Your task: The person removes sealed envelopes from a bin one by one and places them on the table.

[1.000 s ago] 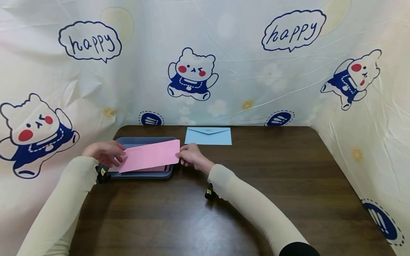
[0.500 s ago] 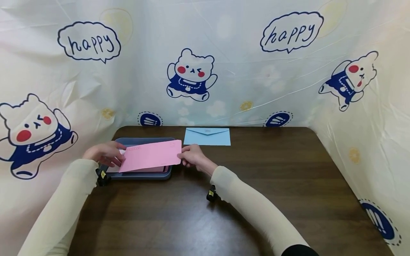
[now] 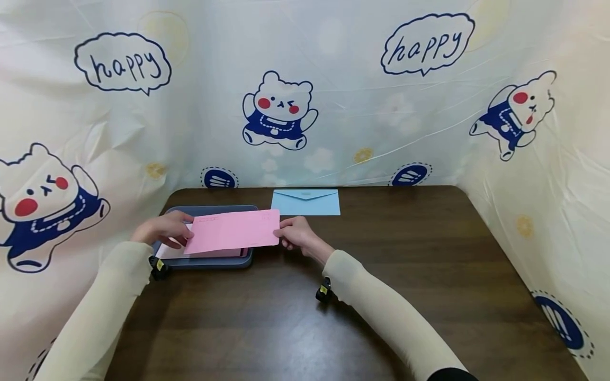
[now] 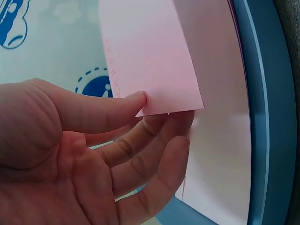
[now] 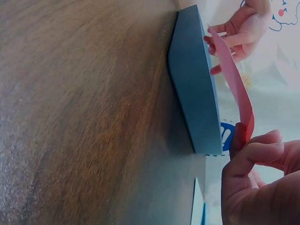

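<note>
A pink envelope (image 3: 233, 231) is held up over a shallow blue tray (image 3: 212, 262) by both hands. My left hand (image 3: 167, 230) pinches its left end; in the left wrist view the thumb (image 4: 108, 111) lies on the upper face and fingers are under the edge. At the other end, my right hand (image 3: 297, 233) pinches the right edge between thumb and fingers, as the right wrist view also shows. Beneath it in the tray lie more flat paper pieces, a whitish one (image 4: 220, 164) and a pinkish one; the envelope hides much of them.
A light blue envelope (image 3: 306, 204) lies flap up at the back of the dark wooden table (image 3: 381, 254), right of the tray. Printed cloth (image 3: 352, 106) hangs close behind the table and along both sides.
The pink envelope has shifted a little to the right above the tray, and both hands have moved right with it. The light blue envelope stays on the table.
</note>
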`<state>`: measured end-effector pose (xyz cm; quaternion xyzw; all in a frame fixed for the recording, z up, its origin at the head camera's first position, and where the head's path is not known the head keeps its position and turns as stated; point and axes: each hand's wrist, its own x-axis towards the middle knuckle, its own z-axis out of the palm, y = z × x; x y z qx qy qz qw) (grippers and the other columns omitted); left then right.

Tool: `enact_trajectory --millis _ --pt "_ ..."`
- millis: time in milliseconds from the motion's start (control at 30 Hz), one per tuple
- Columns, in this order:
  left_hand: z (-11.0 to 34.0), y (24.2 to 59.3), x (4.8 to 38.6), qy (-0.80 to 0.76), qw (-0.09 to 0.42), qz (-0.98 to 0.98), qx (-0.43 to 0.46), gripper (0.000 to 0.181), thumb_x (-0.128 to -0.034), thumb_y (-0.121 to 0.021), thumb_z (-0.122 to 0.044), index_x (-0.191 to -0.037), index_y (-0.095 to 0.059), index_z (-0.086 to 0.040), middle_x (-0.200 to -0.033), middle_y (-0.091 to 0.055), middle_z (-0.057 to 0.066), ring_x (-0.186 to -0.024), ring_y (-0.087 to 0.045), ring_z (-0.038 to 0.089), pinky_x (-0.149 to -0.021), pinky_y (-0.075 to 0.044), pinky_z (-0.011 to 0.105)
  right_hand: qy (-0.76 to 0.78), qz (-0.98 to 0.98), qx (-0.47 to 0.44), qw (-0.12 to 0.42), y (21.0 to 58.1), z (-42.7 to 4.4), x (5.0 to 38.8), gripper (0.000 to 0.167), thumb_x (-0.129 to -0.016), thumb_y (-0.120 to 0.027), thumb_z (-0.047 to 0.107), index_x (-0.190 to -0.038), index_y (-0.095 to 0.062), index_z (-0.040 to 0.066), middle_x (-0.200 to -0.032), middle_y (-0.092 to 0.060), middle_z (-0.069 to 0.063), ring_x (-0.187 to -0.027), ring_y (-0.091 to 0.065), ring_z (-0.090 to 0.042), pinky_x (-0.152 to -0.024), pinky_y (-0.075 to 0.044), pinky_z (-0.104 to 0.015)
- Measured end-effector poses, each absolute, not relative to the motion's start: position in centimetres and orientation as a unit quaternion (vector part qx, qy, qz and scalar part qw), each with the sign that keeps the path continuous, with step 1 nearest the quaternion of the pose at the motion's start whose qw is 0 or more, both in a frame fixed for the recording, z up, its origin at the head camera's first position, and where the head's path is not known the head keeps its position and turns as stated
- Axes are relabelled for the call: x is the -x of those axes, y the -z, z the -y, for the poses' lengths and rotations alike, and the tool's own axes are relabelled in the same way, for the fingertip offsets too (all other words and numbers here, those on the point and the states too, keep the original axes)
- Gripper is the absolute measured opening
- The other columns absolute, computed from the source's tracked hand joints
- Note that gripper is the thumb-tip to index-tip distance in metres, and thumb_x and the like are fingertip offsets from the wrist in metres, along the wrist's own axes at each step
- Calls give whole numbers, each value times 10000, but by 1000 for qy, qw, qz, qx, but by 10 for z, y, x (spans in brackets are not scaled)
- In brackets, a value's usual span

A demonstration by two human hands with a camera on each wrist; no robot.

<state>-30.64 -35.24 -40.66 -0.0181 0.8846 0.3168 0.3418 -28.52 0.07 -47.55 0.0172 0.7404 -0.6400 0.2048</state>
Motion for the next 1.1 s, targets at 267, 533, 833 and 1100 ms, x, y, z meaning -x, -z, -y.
enact_trajectory --millis 267,533,833,1100 --pt "346 408 308 -306 342 -889 15 705 -1038 -627 -98 -1554 -234 178 -1332 -516 334 -962 -676 322 -864 -609 445 641 -741 -13 199 474 -8 283 120 -987 -734 80 -1093 -733 24 -703 -603 -85 -519 -487 -145 -478 -421 -227" --pt "339 409 305 -312 334 -889 3 653 -1034 -617 -67 -1532 -281 188 -1217 -584 289 -894 -670 284 -826 -619 438 639 -742 -8 201 477 -17 281 164 -985 -736 84 -1130 -726 7 -668 -583 -74 -507 -478 -132 -478 -428 -233" --pt "330 408 301 -323 328 -888 0 623 -1036 -590 -39 -1524 -283 197 -1104 -611 247 -848 -669 267 -809 -623 468 643 -735 -2 213 479 -27 281 174 -983 -733 82 -1135 -710 1 -655 -563 -58 -502 -472 -125 -470 -423 -219" --pt "313 407 295 -304 288 -908 -1 654 -1024 -602 -56 -1521 -269 208 -1180 -579 304 -880 -660 293 -771 -629 433 648 -731 1 213 478 -38 277 193 -980 -733 85 -1150 -707 -3 -675 -565 -66 -507 -471 -118 -476 -429 -225"
